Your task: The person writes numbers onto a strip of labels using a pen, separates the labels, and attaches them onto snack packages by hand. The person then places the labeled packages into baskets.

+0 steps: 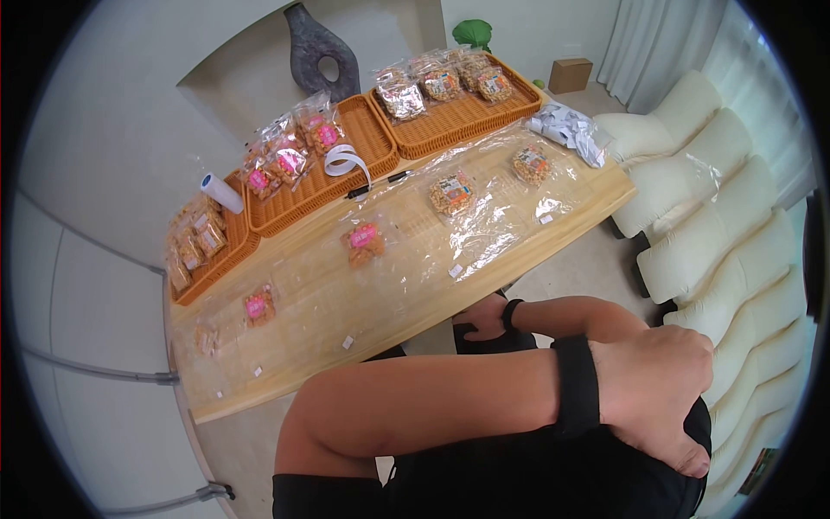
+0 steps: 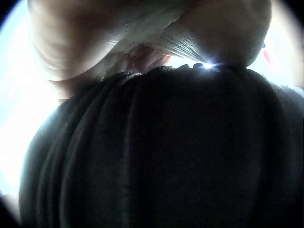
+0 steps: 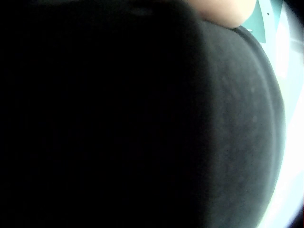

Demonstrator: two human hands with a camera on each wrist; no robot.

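In the head view my left arm crosses my body, and my left hand lies over the black sleeve on my right side. Its knuckles are bent and its fingers curl round the cloth; the fingertips are hidden. Gathered folds of black cloth fill the left wrist view beneath that hand. Below the table's front edge, my right hand rests on the black trouser leg, holding nothing visible. Dark cloth covers most of the right wrist view.
On the wooden table lie pink-labelled snack packets, nut-like snack packets and clear plastic bags. Wicker trays line the back, beside a label strip, a white roll and crumpled paper. Cream chairs stand right.
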